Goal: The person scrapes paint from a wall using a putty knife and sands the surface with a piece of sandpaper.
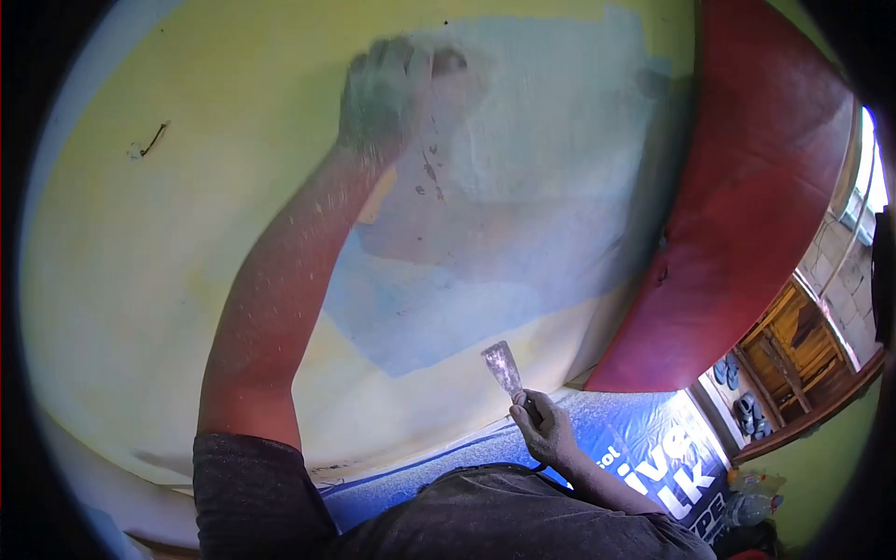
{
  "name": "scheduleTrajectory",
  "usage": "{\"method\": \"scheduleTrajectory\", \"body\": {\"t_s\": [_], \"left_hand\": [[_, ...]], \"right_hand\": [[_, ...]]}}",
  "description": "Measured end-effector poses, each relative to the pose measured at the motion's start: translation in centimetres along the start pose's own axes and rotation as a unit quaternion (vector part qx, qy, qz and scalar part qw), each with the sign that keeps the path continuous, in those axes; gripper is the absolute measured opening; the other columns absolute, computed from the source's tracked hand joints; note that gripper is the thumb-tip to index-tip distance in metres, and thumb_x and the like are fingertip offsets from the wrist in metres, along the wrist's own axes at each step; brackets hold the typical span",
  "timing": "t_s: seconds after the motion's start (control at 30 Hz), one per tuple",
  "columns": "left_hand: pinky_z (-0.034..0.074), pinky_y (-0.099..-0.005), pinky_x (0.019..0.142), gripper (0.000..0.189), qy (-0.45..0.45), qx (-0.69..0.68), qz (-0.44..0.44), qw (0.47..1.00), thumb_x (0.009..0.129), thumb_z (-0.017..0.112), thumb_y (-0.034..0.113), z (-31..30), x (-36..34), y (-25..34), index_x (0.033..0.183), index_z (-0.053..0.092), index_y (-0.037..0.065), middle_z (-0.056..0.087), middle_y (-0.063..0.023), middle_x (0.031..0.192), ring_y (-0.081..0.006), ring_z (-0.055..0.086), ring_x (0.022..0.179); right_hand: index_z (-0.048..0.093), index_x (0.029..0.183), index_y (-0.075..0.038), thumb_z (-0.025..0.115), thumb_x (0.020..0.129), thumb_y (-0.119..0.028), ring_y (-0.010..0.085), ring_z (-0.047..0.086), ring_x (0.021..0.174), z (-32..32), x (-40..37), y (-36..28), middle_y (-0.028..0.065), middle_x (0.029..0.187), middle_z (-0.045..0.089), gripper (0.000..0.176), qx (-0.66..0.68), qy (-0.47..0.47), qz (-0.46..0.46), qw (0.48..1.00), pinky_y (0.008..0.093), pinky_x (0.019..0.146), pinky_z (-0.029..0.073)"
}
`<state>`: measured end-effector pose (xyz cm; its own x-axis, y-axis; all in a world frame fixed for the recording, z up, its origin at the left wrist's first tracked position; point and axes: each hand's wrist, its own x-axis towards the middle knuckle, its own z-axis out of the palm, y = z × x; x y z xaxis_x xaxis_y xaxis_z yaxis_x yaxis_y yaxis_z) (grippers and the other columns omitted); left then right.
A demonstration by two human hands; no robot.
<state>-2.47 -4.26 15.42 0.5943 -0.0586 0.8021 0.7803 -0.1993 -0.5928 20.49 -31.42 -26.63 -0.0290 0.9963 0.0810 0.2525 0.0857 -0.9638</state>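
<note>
My left hand [383, 89] is raised to the upper wall, its dusty fingers curled and pressed towards the surface. Blur and dust hide what they hold; a dark patch shows just to their right. Fine dust falls along my forearm. The wall [131, 271] is pale yellow, with a large grey-blue patch [420, 327] under and beside my left hand. Low in front of my body, my right hand [546, 431] is closed around the handle of a putty knife [503, 367]. Its whitish blade points up, apart from the wall patch.
A dark red door [747, 177] stands at the right of the wall. Below lies a dusty blue printed banner [607, 439]. Shoes [747, 411] sit by a wooden panel [793, 345] at the right, and clear plastic bottles [751, 504] lie lower right. A wire [154, 140] sticks out of the wall.
</note>
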Motion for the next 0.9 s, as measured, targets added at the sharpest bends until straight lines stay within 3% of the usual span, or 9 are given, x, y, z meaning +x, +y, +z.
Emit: {"method": "scheduleTrajectory", "body": {"t_s": [0.13, 0.23, 0.33, 0.47, 0.57, 0.67, 0.77, 0.83, 0.9], "left_hand": [[0.057, -0.0534, 0.093, 0.031, 0.053, 0.001, -0.025, 0.998, 0.094, 0.076, 0.011, 1.4, 3.1, -1.3, 0.124, 0.07, 0.008, 0.067, -0.0131, 0.114, -0.0382, 0.07, 0.109], [0.059, -0.0508, 0.086, 0.021, 0.075, -0.016, -0.018, 0.997, 0.092, 0.075, 0.016, 1.4, 1.0, 0.0, 0.11, 0.071, 0.006, 0.066, -0.012, 0.105, -0.0338, 0.071, 0.102], [0.059, -0.0493, 0.083, 0.02, 0.064, -0.07, -0.006, 0.995, 0.091, 0.077, 0.018, 2.0, -3.0, 3.2, 0.107, 0.071, 0.007, 0.065, -0.0111, 0.101, -0.0327, 0.071, 0.098], [0.059, -0.0466, 0.078, 0.022, 0.011, -0.095, 0.019, 0.995, 0.092, 0.079, 0.021, 1.7, -10.2, 8.4, 0.107, 0.07, 0.008, 0.065, -0.0102, 0.101, -0.0288, 0.071, 0.094], [0.058, -0.0463, 0.076, 0.022, 0.034, -0.08, 0.057, 0.995, 0.093, 0.079, 0.02, 1.3, -12.1, 9.1, 0.109, 0.07, 0.008, 0.066, -0.0105, 0.104, -0.0288, 0.071, 0.093], [0.058, -0.0449, 0.078, 0.023, -0.004, -0.088, 0.074, 0.993, 0.094, 0.08, 0.024, 1.2, -10.7, 7.4, 0.11, 0.071, 0.009, 0.067, -0.0096, 0.104, -0.0288, 0.072, 0.095], [0.057, -0.0453, 0.084, 0.026, 0.037, -0.049, 0.032, 0.998, 0.095, 0.08, 0.03, 1.3, -5.7, 3.6, 0.109, 0.071, 0.01, 0.067, -0.0071, 0.1, -0.0284, 0.071, 0.1], [0.057, -0.0497, 0.083, 0.029, 0.053, -0.028, 0.034, 0.998, 0.091, 0.076, 0.016, 0.5, -1.9, 0.5, 0.118, 0.071, 0.008, 0.068, -0.0116, 0.109, -0.0322, 0.07, 0.102], [0.057, -0.0498, 0.08, 0.028, 0.071, -0.022, 0.005, 0.997, 0.089, 0.076, 0.015, 0.1, 1.5, -1.7, 0.116, 0.07, 0.007, 0.068, -0.0121, 0.108, -0.0331, 0.07, 0.102]], "right_hand": [[0.068, 0.146, 0.005, 0.077, 0.114, -0.029, 0.0154, 0.077, 0.091, 1.1, -0.5, -0.1, 0.0147, 0.103, 0.082, 0.048, -0.019, -0.012, 0.019, 1.0, 0.036, 0.083, 0.061], [0.068, 0.146, 0.005, 0.077, 0.113, -0.028, 0.0157, 0.077, 0.089, 2.4, -0.4, -0.2, 0.0145, 0.102, 0.082, 0.047, 0.018, 0.005, -0.004, 1.0, 0.0352, 0.082, 0.06], [0.068, 0.145, 0.005, 0.077, 0.113, -0.027, 0.0159, 0.077, 0.09, 2.7, -0.6, 0.2, 0.0146, 0.103, 0.081, 0.046, -0.013, 0.017, 0.03, 0.999, 0.0341, 0.082, 0.06], [0.068, 0.146, 0.006, 0.077, 0.113, -0.027, 0.0138, 0.075, 0.089, 3.6, -0.8, 1.1, 0.0123, 0.105, 0.081, 0.047, 0.038, 0.045, 0.003, 0.998, 0.0332, 0.082, 0.06], [0.068, 0.146, 0.006, 0.077, 0.113, -0.026, 0.0119, 0.073, 0.09, 3.4, -0.6, 0.5, 0.0103, 0.105, 0.08, 0.047, 0.02, 0.042, 0.001, 0.999, 0.0325, 0.083, 0.059], [0.068, 0.144, 0.007, 0.077, 0.113, -0.027, 0.0119, 0.074, 0.092, 2.8, -0.8, -1.5, 0.0107, 0.105, 0.08, 0.046, -0.002, 0.029, 0.023, 0.999, 0.0322, 0.085, 0.059], [0.067, 0.145, 0.007, 0.077, 0.113, -0.025, 0.0121, 0.073, 0.093, 2.6, -0.7, -2.4, 0.0114, 0.105, 0.079, 0.046, -0.029, 0.035, 0.029, 0.999, 0.0322, 0.085, 0.059], [0.067, 0.144, 0.007, 0.077, 0.113, -0.024, 0.0113, 0.073, 0.092, 2.8, -0.7, -2.2, 0.0107, 0.104, 0.079, 0.045, -0.015, 0.037, 0.015, 0.999, 0.0316, 0.084, 0.059], [0.067, 0.143, 0.007, 0.077, 0.113, -0.023, 0.0102, 0.072, 0.091, 2.5, -0.7, -1.7, 0.0093, 0.103, 0.079, 0.043, -0.005, 0.041, -0.001, 0.999, 0.0308, 0.083, 0.058]]}}
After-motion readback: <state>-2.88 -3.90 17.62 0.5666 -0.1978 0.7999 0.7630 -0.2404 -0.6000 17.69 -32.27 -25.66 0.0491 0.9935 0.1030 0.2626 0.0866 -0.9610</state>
